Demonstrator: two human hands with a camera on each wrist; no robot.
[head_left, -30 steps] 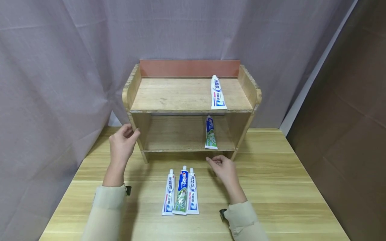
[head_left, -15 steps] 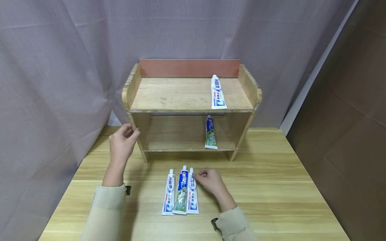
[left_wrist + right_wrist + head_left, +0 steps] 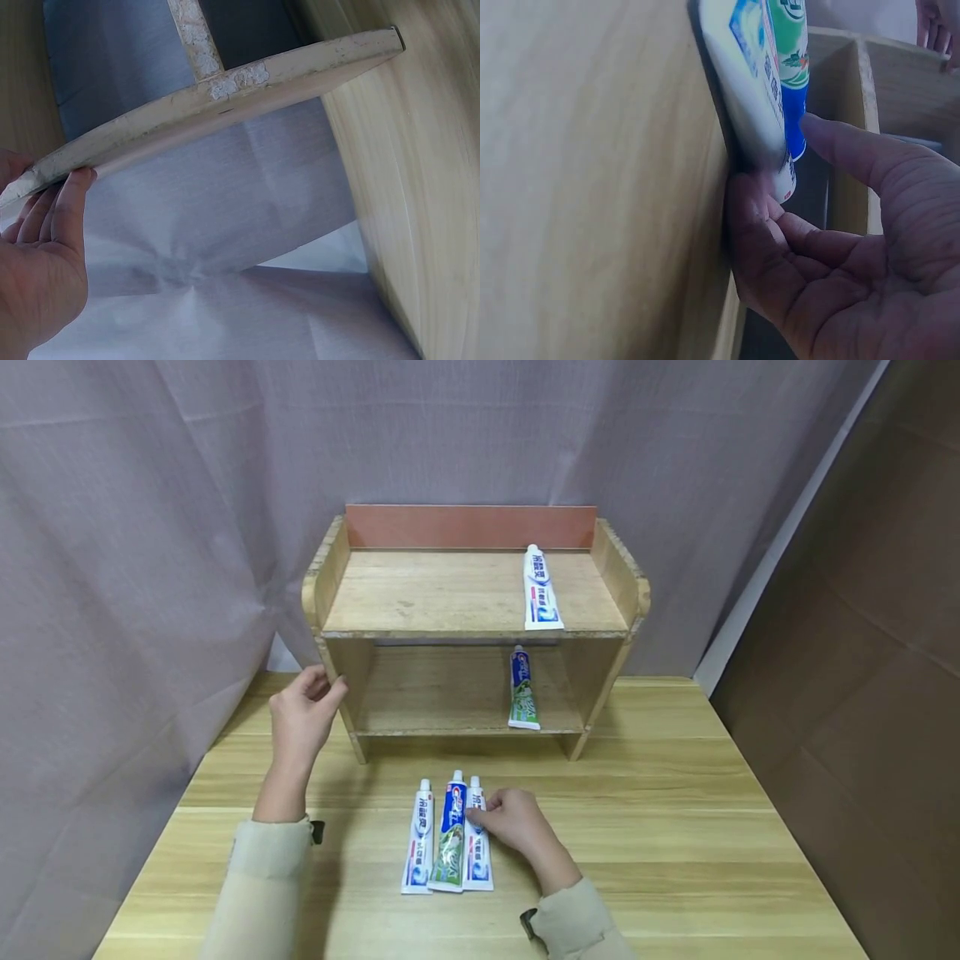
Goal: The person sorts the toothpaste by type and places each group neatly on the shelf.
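Observation:
My left hand [image 3: 297, 714] holds the left side panel of a small wooden shelf [image 3: 427, 593]; in the left wrist view its fingers [image 3: 71, 206] and thumb lie on opposite sides of the panel. On the table, my right hand [image 3: 519, 822] reaches over the right-hand white toothpaste tube [image 3: 478, 860]. In the right wrist view, curled fingers [image 3: 754, 217] touch that tube's side, while the thumb stands apart, beside a blue and green toothpaste tube [image 3: 793, 105]. That blue and green tube lies in the middle, with another white toothpaste tube [image 3: 417, 852] at its left.
A white toothpaste tube [image 3: 542, 589] lies on the shelf's upper board, right of middle. Below it, a blue and green toothpaste tube [image 3: 522, 689] lies on the lower board. Grey cloth [image 3: 465, 435] hangs behind the wooden table [image 3: 675, 810]; a brown panel [image 3: 847, 693] stands at right.
My right hand has come from in front of the shelf, down and left, to the right-hand white tube on the table. The left hand has stayed on the side panel.

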